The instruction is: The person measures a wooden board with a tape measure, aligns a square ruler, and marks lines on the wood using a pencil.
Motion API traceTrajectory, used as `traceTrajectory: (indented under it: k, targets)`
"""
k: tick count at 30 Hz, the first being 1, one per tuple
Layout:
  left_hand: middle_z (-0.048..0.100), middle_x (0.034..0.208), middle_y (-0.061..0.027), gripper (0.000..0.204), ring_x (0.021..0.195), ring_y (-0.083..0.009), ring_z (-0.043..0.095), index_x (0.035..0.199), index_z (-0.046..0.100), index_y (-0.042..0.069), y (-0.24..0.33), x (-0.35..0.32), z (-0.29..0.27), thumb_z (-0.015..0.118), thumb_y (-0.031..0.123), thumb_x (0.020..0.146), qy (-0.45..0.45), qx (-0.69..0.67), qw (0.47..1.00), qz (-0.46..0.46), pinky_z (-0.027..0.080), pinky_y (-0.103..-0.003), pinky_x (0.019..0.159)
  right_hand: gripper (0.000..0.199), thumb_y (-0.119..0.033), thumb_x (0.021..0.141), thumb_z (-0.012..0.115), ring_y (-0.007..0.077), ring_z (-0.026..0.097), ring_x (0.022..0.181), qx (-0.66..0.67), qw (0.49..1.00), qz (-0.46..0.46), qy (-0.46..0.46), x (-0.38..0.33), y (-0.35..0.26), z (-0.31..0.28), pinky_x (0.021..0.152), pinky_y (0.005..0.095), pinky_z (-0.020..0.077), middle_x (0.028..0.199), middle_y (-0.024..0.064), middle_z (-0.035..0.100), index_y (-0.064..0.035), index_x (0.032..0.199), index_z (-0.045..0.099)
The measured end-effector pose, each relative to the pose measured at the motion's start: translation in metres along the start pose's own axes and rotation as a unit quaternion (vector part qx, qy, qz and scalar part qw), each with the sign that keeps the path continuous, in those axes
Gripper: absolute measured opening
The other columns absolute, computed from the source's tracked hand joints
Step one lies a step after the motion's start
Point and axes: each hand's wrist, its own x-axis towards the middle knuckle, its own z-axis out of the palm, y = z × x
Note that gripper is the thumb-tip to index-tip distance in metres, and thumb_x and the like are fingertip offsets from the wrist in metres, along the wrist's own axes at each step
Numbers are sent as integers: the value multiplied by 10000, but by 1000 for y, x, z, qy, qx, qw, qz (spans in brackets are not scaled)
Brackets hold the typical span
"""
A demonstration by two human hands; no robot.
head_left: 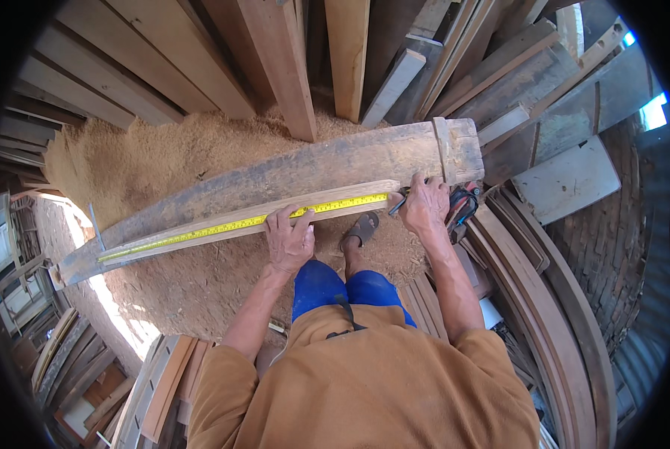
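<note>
A yellow tape measure blade (230, 226) lies stretched along a pale, narrow wooden board (353, 187). My left hand (289, 241) is closed over it near the board's middle, its curled fingers on the blade and the board's near edge. My right hand (426, 208) is at the board's right end, fingers bent round a small dark object (402, 199), whose kind is mostly hidden. The narrow board rests along a long, weathered plank (320, 161), which has a crosspiece (444, 146) near its right end.
A red and black tool (463, 203) sits just right of my right hand. Sawdust (148, 153) is heaped beyond the plank. Upright timbers (347, 56) line the far side. Curved boards (533, 299) stand at right, and stacked lumber (166, 382) lies near left.
</note>
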Motion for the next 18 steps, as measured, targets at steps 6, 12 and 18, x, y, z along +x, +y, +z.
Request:
traceTrajectory:
  k: [6,12,18]
  targets:
    - [571,1267,-147,446,1147,-366,507,1211,720,149,-1,-2,0,725,126,765,-1,10,1000,-2,412,-513,993,665,-517,839,773,468,598,1054,1,1000,-15,-1,0,-1,-1,935,530,464,1096,314,618,43,1165,623]
    - [573,1275,-119,438,1133,-367,516,1209,723,190,-2,-3,0,739,146,773,-2,19,1000,-3,426,-534,964,644,-541,802,799,452,590,1105,-2,1000,0,-2,2,1,5,923,518,501,1121,279,616,-14,1140,650]
    - [575,1272,-133,427,1147,-374,516,1206,725,191,1,-3,-5,734,150,781,-24,27,999,-11,436,-543,959,644,-539,813,796,448,602,1122,7,1000,16,-14,1,-3,-5,969,516,486,1145,278,624,-20,1166,651]
